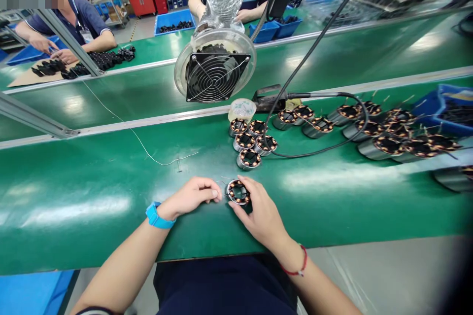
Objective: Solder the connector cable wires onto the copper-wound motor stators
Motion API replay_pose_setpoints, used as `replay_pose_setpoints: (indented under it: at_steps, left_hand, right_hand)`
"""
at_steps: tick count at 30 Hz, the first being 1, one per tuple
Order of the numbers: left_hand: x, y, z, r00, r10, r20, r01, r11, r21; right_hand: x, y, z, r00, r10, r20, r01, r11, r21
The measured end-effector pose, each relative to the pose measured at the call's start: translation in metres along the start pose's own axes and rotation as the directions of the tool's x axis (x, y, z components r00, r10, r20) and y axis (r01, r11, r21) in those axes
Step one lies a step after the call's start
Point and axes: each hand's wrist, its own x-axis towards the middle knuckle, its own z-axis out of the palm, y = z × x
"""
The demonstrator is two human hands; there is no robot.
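A motor stator (pixel 238 192), a metal ring with copper coils and black insulators inside, is on the green bench in front of me. My right hand (pixel 260 211) grips it from the right, thumb at the near side and fingers at the far side. Just left of the stator, my left hand (pixel 197 195) has its thumb and fingers pinched together. Thin wire ends show near those fingertips; whether they are held there is too small to tell. Several similar stators (pixel 248 159) stand grouped just beyond my hands.
More stators (pixel 388 146) stand at the right beside a blue bin (pixel 443 108). A black cable (pixel 318 155) loops across the bench. A fan-covered duct (pixel 218 77) hangs ahead. A soldering-iron holder (pixel 268 98) and a round tub (pixel 242 108) sit beneath it. Two people work across the bench.
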Motion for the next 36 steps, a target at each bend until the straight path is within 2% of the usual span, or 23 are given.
replay_pose_setpoints:
  at_steps: [5, 8, 10, 13, 16, 18, 22, 24, 26, 30, 33, 36]
  left_hand:
    - [0.002, 0.003, 0.017, 0.998, 0.052, -0.04, -0.056, 0.993, -0.103]
    - [0.001, 0.003, 0.012, 0.999, -0.019, -0.032, 0.017, 0.998, -0.059]
    - [0.001, 0.002, 0.006, 0.995, -0.066, -0.076, 0.065, 0.998, -0.021]
    - [0.003, 0.001, 0.004, 0.984, -0.044, -0.174, 0.042, 0.999, -0.016]
    - [0.005, 0.0, 0.007, 0.979, 0.0, -0.205, -0.008, 0.999, -0.038]
    - [0.007, 0.0, 0.009, 0.979, 0.01, -0.202, -0.02, 0.999, -0.047]
    - [0.006, 0.0, 0.009, 0.995, 0.055, -0.085, -0.055, 0.998, 0.003]
    - [0.006, 0.001, 0.008, 0.996, 0.069, -0.065, -0.067, 0.997, 0.032]
    - [0.006, 0.001, 0.007, 0.992, 0.045, -0.115, -0.042, 0.999, 0.022]
    - [0.009, -0.002, 0.007, 0.958, -0.012, -0.287, -0.003, 0.999, -0.05]
    - [0.012, -0.005, 0.007, 0.955, -0.032, -0.295, 0.022, 0.999, -0.036]
    - [0.012, -0.006, 0.004, 0.97, -0.051, -0.237, 0.049, 0.999, -0.014]
  right_hand:
    - [0.001, 0.0, -0.001, 1.0, 0.001, -0.002, -0.001, 1.0, 0.014]
    - [0.001, 0.0, -0.002, 1.0, 0.009, 0.007, -0.009, 1.0, 0.02]
    - [0.001, -0.001, -0.002, 1.0, 0.012, 0.011, -0.012, 1.0, 0.024]
    - [0.001, 0.0, -0.002, 1.0, 0.015, 0.014, -0.015, 1.0, 0.028]
    - [0.0, 0.0, -0.001, 1.0, 0.02, 0.015, -0.02, 0.999, 0.033]
    - [0.0, 0.0, -0.001, 1.0, 0.021, 0.013, -0.022, 0.999, 0.04]
    - [0.0, -0.001, -0.001, 0.999, -0.018, 0.038, 0.015, 0.997, 0.074]
    - [0.0, -0.001, -0.001, 0.998, -0.044, 0.053, 0.039, 0.995, 0.089]
    - [0.0, -0.001, -0.001, 0.997, -0.05, 0.056, 0.044, 0.994, 0.098]
    - [0.0, -0.001, -0.001, 0.997, -0.037, 0.064, 0.03, 0.993, 0.11]
    - [0.0, -0.001, -0.001, 0.997, -0.034, 0.068, 0.026, 0.994, 0.11]
    - [-0.001, -0.001, -0.002, 0.997, -0.037, 0.068, 0.029, 0.994, 0.109]
